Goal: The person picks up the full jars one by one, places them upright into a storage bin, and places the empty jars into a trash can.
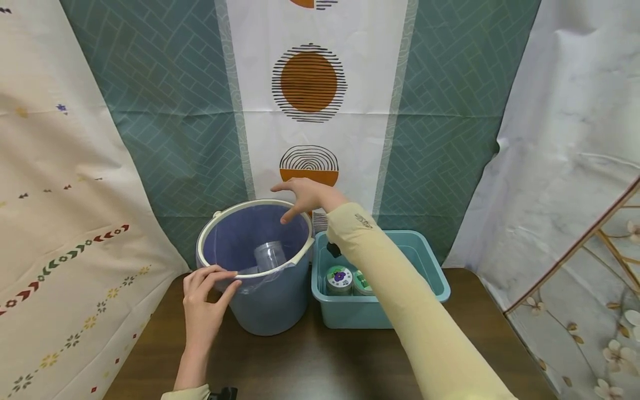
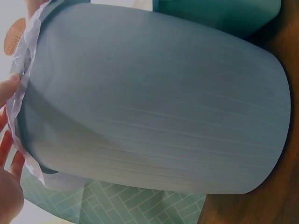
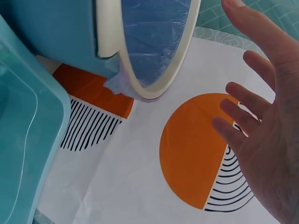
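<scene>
A blue-grey trash can [image 1: 270,311] with a cream rim ring [image 1: 212,222] and a thin clear plastic liner [image 2: 25,60] stands on the table. Inside it lies a clear plastic jar [image 1: 270,255], tilted. My left hand [image 1: 205,297] grips the near-left rim, thumb outside, fingertips on top of the ring. Above the far right of the can's mouth hovers my right hand [image 1: 310,195], fingers spread and holding nothing. The right wrist view also shows this right hand [image 3: 266,107] apart from the rim.
A teal plastic basin [image 1: 350,303] stands right of the can, partly behind the right sleeve. In it are jars with printed lids, a purple-flower one [image 1: 339,279] and a green one [image 1: 362,283]. Patterned cloths hang behind and beside the dark wooden table [image 1: 310,366].
</scene>
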The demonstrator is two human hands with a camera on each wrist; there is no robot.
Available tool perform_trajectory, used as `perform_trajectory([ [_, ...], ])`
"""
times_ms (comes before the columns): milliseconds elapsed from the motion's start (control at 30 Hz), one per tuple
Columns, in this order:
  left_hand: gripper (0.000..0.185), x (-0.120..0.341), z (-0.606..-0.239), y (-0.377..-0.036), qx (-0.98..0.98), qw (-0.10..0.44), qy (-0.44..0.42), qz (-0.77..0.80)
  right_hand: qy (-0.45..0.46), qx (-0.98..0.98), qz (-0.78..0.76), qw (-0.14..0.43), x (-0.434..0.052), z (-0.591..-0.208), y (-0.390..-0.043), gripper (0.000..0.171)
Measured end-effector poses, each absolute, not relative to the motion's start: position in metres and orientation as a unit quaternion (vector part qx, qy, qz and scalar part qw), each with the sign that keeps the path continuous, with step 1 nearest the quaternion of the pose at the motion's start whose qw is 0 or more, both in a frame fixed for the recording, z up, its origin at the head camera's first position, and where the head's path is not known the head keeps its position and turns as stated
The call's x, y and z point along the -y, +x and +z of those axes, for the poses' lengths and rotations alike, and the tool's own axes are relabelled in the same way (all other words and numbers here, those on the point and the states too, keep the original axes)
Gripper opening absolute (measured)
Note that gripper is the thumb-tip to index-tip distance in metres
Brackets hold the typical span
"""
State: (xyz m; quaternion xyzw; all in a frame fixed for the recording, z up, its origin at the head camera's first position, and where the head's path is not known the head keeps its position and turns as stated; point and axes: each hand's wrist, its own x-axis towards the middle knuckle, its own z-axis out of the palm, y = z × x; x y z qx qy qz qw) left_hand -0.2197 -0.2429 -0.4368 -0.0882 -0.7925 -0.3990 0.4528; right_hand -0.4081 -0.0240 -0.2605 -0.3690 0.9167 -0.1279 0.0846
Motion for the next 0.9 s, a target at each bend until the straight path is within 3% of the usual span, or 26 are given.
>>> perform_trajectory([
  [500,0.031,0.243,-0.436,-0.224,0.794,0.469,-0.092,-0.377,-0.395,-0.904,-0.158,0.052,0.005,-0.262,-0.406,0.081],
  [733,0.029,0.246,-0.421,-0.219,0.844,0.436,-0.085,-0.301,-0.391,-0.888,-0.243,-0.014,-0.023,-0.269,-0.391,0.063],
  [900,0.034,0.249,-0.408,-0.217,0.854,0.436,-0.148,-0.243,-0.378,-0.880,-0.279,-0.069,-0.045,-0.283,-0.372,0.049],
])
